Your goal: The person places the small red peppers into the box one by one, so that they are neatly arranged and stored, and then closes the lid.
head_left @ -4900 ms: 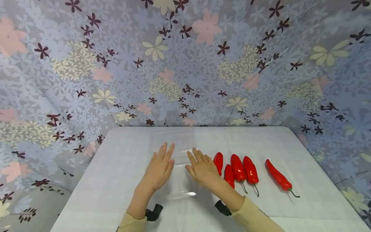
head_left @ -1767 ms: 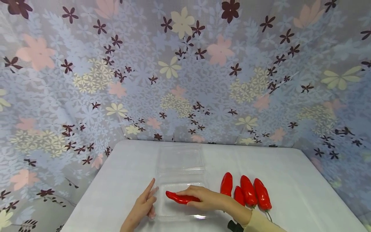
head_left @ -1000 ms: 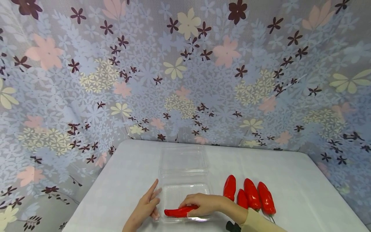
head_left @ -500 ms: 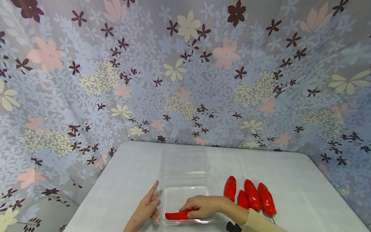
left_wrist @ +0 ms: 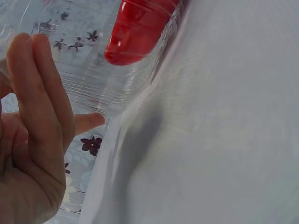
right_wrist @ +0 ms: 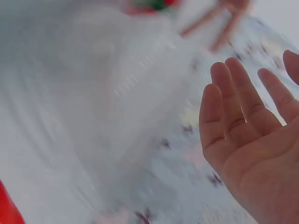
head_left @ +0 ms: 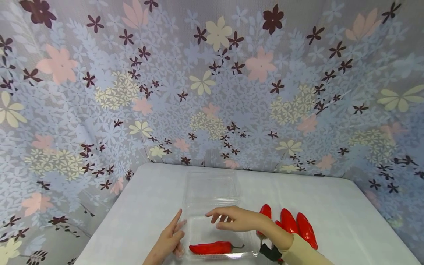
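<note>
A clear plastic clamshell container (head_left: 249, 254) lies unfolded, its lid (head_left: 212, 188) laid back toward the wall. Along the front inside its base rests one long red pepper (head_left: 211, 248), stem pointing right; its rounded tip (left_wrist: 135, 35) shows through the plastic in the left wrist view. My left hand (head_left: 167, 241) stays at the container's left side with fingers extended, at or touching the edge, gripping nothing. Over the base hovers my right hand (head_left: 236, 219), fingers loosely bent and nothing in them; its bare palm (right_wrist: 261, 158) faces the right wrist camera.
Several more red peppers (head_left: 289, 221) lie on the white-covered table (head_left: 159, 195) right of the container, partly behind my right forearm. A flowered cloth (head_left: 205, 92) hangs behind the table. The black wrist camera (head_left: 269, 253) sits under my right wrist.
My right hand brought a pepper into the container, moved it to the front, let go and rose away from it. My left hand has held its place at the left side lately.
</note>
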Tool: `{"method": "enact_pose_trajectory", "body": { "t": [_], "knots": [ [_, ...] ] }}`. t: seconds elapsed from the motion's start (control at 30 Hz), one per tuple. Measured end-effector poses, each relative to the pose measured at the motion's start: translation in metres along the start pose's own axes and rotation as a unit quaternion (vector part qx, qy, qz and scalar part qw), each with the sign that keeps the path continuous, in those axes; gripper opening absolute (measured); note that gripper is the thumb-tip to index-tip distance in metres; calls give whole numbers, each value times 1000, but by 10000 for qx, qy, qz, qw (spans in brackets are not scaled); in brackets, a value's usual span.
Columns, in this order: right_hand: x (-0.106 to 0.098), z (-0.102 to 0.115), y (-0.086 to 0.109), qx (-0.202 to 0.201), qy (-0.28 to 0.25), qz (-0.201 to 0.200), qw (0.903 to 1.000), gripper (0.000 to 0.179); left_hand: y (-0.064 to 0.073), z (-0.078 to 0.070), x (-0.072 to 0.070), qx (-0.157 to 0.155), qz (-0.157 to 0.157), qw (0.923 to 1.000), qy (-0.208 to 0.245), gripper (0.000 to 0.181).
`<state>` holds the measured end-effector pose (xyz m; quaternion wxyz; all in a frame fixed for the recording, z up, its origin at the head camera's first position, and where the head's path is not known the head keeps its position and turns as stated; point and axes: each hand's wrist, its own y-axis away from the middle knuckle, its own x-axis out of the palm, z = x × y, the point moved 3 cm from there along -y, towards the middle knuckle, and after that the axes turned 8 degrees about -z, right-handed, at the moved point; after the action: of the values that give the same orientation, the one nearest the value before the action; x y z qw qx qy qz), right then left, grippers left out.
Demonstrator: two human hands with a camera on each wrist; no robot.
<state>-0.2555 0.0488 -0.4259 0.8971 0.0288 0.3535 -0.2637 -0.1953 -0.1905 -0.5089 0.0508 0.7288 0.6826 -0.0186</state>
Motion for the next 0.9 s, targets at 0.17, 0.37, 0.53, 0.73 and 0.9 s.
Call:
{"method": "enact_pose_trajectory", "body": {
  "t": [0.17, 0.37, 0.53, 0.73, 0.9],
  "knots": [
    [-40, 11, 23, 152, -1, -1122, 9936, 40, 0, -1, 2, 6, 20, 10000, -47, 74],
    [-79, 11, 73, 386, 429, -3129, 9480, 41, -1, -2, 3, -10, 18, 10000, -87, 73],
    [-96, 4, 123, 752, 509, -4219, 9021, 61, 2, -1, 2, 20, -6, 9998, -185, 73],
    [-101, -13, 178, 1630, 574, -5040, 8463, 72, 4, 1, -1, 36, -17, 9994, -351, 73],
    [-95, -34, 216, 2784, 295, -4970, 8213, 78, 4, 1, 2, -23, -26, 9996, -282, 74]
  ]
}}
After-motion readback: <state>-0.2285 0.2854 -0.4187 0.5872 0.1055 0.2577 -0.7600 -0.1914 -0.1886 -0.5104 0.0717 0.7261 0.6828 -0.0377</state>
